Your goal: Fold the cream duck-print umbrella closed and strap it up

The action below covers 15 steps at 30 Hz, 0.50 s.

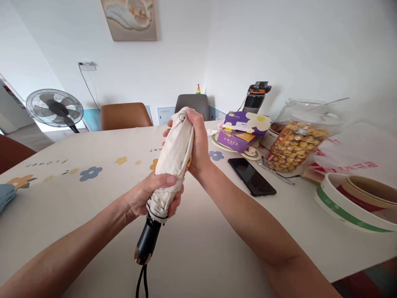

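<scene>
A folded umbrella [174,154] with cream fabric is held tilted above the table, its black handle [148,242] pointing down toward me and a black wrist strap hanging from it. My left hand [159,190] is wrapped round the lower part of the fabric, thumb across the front. Higher up, my right hand [198,142] grips the umbrella near its top end, thumb by a small round ring or snap. A bit of yellow shows at the fabric's right edge, partly hidden by my right hand.
On the right of the flower-printed table [102,215] lie a black phone [252,176], glasses [279,177], purple boxes [245,124], a jar of snacks [296,145], a dark bottle [257,97] and paper bowls [350,203]. Chairs [125,116] and a fan [55,108] stand beyond.
</scene>
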Each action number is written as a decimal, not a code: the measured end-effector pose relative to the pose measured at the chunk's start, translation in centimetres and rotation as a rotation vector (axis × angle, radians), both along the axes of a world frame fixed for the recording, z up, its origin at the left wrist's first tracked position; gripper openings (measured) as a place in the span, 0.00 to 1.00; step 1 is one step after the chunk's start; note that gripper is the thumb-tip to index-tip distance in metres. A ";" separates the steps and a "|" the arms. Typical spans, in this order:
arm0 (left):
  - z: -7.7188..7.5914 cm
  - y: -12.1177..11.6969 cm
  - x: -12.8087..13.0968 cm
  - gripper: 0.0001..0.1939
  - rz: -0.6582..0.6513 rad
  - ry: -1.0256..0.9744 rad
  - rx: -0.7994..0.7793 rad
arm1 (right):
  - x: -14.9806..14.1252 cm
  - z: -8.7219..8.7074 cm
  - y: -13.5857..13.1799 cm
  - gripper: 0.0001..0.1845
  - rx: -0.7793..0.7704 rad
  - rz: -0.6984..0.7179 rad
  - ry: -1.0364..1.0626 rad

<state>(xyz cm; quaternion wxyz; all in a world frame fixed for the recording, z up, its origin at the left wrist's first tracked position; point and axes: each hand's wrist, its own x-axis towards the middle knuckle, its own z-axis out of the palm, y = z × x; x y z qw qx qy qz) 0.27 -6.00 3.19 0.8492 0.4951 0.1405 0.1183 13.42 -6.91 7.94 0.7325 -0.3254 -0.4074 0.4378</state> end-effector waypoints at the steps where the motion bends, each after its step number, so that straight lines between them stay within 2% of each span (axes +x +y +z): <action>1: 0.2 0.0 0.0 0.14 0.038 0.027 0.029 | -0.1 0.0 0.0 0.21 -0.003 -0.015 -0.010; 5: 0.7 0.0 0.0 0.14 0.208 0.116 0.147 | -0.3 -0.4 0.1 0.26 -0.007 -0.057 -0.036; 11: 0.3 0.6 0.4 0.12 0.387 0.163 0.298 | -0.8 -1.7 1.1 0.24 -0.079 -0.150 0.001; 15: 0.2 1.1 0.6 0.12 0.589 0.272 0.574 | -1.1 -2.3 1.7 0.22 -0.084 -0.095 0.034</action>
